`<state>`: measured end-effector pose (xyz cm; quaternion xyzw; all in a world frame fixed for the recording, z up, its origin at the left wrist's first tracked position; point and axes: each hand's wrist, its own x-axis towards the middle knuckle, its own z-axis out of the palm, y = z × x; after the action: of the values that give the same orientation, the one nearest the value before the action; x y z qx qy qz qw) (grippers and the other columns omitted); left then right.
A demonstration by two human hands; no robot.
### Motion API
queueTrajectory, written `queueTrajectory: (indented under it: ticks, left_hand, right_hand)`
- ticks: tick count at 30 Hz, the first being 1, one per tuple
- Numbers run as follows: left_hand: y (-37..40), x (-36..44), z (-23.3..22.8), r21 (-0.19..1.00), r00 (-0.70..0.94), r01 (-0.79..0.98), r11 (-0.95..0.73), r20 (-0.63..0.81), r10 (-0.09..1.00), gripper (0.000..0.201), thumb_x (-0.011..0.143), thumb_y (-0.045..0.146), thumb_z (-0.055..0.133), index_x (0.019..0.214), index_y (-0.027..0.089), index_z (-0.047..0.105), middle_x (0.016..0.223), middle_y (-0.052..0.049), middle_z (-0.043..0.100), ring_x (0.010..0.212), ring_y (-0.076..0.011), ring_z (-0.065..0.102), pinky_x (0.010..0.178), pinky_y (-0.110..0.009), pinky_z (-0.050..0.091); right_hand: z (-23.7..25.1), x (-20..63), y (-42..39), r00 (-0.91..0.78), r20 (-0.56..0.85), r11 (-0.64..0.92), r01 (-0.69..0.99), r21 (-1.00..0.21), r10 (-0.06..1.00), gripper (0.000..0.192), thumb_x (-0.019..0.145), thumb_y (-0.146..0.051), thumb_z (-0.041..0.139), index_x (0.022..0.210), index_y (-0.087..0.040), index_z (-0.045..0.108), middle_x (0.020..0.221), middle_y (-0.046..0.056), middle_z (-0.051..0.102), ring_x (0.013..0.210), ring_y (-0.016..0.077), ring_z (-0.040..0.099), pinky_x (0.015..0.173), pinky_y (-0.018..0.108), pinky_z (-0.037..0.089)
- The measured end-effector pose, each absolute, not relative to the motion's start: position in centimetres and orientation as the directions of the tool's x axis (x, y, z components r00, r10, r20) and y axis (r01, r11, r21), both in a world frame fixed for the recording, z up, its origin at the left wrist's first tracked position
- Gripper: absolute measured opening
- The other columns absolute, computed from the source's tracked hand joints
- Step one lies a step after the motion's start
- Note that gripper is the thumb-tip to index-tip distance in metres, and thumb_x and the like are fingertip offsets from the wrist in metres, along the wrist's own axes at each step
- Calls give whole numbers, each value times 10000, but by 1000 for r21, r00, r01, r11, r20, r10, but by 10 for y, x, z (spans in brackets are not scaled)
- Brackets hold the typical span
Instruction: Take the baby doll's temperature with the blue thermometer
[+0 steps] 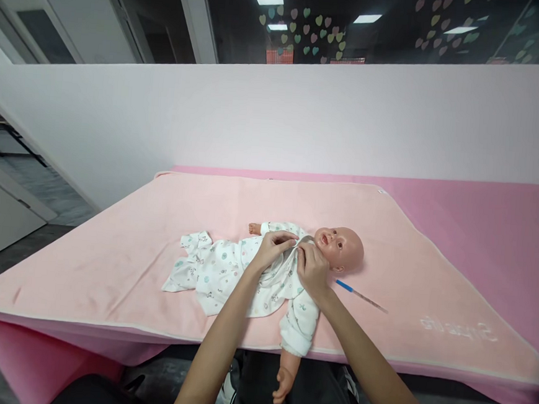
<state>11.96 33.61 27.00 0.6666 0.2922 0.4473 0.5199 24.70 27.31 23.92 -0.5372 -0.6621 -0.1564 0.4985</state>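
Dark-clothed legs (314,395) fill the bottom centre of the frame, below two bare forearms (226,329) that rise toward the middle and cross the doll (269,292). It lies on its back in the centre, head to the right, between and beneath the hands; the left forearm hides a strip of its trunk. Its smooth, round plastic head sits just beside the right hand (312,266), and one arm hangs over the near edge above the legs.

Soft, loose cloth makes up the white garment (224,270), scattered with small green and grey prints — its trouser ends lie flat at left. At the neckline the left hand (276,247) and right hand, nearly touching, are curled in, fingertips closed on the collar edge.

Right of the doll's shoulder lies a slim stick (356,292) with a blue handle, apart from both hands. Under everything spreads a plush peach blanket (107,251) with a pale border and white lettering (458,329) at lower right — beneath it, a pink cover (504,245) shows. Behind stands a plain white wall (304,121), topped by dark glass (380,39) with pastel heart shapes.
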Motion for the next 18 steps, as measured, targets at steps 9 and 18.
queueTrajectory:
  ticks: [9,18]
  left_hand:
    - [333,122,270,950,464,5,-313,275,842,279,693,353,704,866,135,712,833,-79,709,780,-177,645,726,-269,504]
    - [332,120,271,941,473,46,-336,276,837,272,700,364,692,828,124,708,817,-87,709,779,-184,656,733,-276,519]
  right_hand:
    - [231,251,266,93,852,482,791,-378,516,202,836,-134,408,880,-165,603,802,72,637,754,158,607,687,266,494]
    - [228,251,266,127,857,465,796,-388,499,190,835,-165,467,935,-181,627,873,83,658,747,153,634,688,261,530]
